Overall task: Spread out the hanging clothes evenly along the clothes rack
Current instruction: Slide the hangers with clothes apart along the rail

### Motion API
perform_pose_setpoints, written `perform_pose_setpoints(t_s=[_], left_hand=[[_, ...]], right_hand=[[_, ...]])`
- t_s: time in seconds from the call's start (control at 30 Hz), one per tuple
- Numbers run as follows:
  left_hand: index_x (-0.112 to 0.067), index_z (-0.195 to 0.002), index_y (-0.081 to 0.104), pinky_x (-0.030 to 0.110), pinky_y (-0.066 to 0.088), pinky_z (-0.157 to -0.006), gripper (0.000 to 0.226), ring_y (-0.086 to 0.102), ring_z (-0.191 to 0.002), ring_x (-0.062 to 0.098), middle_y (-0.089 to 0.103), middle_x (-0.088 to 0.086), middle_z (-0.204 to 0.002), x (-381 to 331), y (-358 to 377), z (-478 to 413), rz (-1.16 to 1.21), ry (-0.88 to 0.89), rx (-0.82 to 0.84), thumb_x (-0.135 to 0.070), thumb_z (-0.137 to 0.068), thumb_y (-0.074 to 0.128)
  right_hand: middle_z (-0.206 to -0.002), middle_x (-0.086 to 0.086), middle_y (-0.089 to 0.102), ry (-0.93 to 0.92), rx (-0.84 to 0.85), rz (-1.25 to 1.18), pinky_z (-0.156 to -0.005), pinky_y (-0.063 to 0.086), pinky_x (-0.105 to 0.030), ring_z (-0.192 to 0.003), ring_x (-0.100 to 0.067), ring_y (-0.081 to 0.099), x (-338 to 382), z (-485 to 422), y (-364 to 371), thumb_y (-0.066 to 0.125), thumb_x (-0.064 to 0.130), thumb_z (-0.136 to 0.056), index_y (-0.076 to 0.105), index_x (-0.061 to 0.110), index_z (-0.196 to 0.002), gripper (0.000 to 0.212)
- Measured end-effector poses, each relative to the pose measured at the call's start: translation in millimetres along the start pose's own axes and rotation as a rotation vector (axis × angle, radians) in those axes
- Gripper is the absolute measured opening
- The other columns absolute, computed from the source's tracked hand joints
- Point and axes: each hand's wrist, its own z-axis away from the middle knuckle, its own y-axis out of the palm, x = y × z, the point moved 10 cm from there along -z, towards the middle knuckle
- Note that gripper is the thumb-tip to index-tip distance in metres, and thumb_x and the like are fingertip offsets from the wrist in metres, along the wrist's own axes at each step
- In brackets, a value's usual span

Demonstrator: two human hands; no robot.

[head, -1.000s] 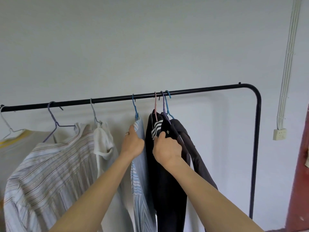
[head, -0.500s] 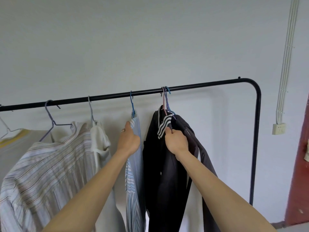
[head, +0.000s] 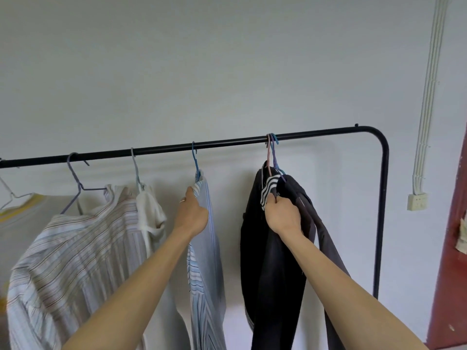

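Black clothes rack [head: 227, 143] carries hung shirts [head: 75, 248] (dark garments [head: 267, 248] bunched right).

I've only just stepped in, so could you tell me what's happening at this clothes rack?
A person is spacing clothes along the black rail. The left hand grips the light blue striped shirt; the right hand grips a bunch of dark garments whose three hangers sit together. A gap separates them from the shirt, with bare rail to their right.

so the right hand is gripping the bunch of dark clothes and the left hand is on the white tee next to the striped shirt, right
Not quite. In the head view the left hand holds the light blue striped shirt on the blue hanger, not the white tee, which hangs free beside it. The right hand does grip the bunched dark clothes.
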Motion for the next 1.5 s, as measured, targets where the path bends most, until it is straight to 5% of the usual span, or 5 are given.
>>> perform_pose_setpoints(t_s=[0.27,0.43,0.73,0.87,1.5], left_hand=[[-0.024,-0.154,0.022,0.030,0.040,-0.101,0.083,0.036,-0.141,0.026,0.031,-0.005,-0.159,-5.6,4.2,-0.4,0.045,0.038,0.003,0.009,-0.079,0.031],[-0.026,-0.154,0.020,0.024,0.043,-0.063,0.082,0.051,-0.122,0.037,0.042,0.010,-0.150,-2.7,12.9,-2.2,0.050,0.006,0.008,0.006,-0.080,0.032],[-0.023,-0.157,0.011,0.040,0.046,-0.100,0.082,0.036,-0.139,0.033,0.026,0.005,-0.161,7.3,10.6,-5.8,-0.001,-0.028,-0.002,0.003,-0.082,0.031],[-0.020,-0.155,0.017,0.033,0.048,-0.071,0.078,0.054,-0.117,0.041,0.045,0.019,-0.143,12.2,9.0,-6.4,-0.007,-0.053,-0.012,0.002,-0.082,0.031],[-0.023,-0.154,0.020,0.034,0.048,-0.069,0.078,0.056,-0.110,0.037,0.044,0.016,-0.143,9.0,-0.8,-2.6,-0.015,-0.054,-0.013,0.000,-0.081,0.033]], right_hand=[[-0.112,-0.020,0.066,-0.091,0.066,0.295,-0.073,0.040,-0.035,-0.103,-0.040,0.060,20.3,2.8,14.3,0.029,0.027,-0.100,0.062,0.004,-0.109,0.041],[-0.115,-0.020,0.065,-0.082,0.080,0.320,-0.075,0.041,-0.035,-0.106,-0.039,0.060,31.1,14.6,22.3,0.034,0.024,-0.099,0.062,0.003,-0.114,0.038],[-0.108,-0.018,0.068,-0.163,0.111,0.446,-0.067,0.039,-0.032,-0.099,-0.039,0.063,37.7,19.6,24.4,0.039,0.015,-0.091,0.064,0.006,-0.104,0.029],[-0.109,-0.018,0.068,-0.195,0.149,0.432,-0.066,0.038,-0.031,-0.101,-0.038,0.063,47.3,28.4,33.8,0.040,0.016,-0.093,0.064,0.005,-0.105,0.029],[-0.122,-0.019,0.061,-0.121,0.151,0.396,-0.088,0.046,-0.041,-0.112,-0.039,0.057,48.7,31.2,41.1,0.037,0.021,-0.095,0.059,0.005,-0.118,0.035]])
